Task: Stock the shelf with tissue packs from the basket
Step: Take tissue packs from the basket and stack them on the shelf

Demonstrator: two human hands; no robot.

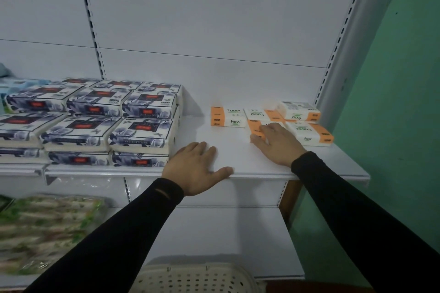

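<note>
Orange-and-white tissue packs [266,123] cluster at the right end of a white shelf [238,157], the right hand [276,143] grasping one; the left hand [197,169] lies flat, fingers relaxed, above a perforated basket [195,278].

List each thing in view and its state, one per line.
Left hand: open, flat on shelf edge.
Right hand: fingers on an orange pack, grip unclear.
Orange tissue packs: lying flat on the shelf, right side.
Floral tissue packs: stacked, left side.
Basket: below, contents hidden.
</note>
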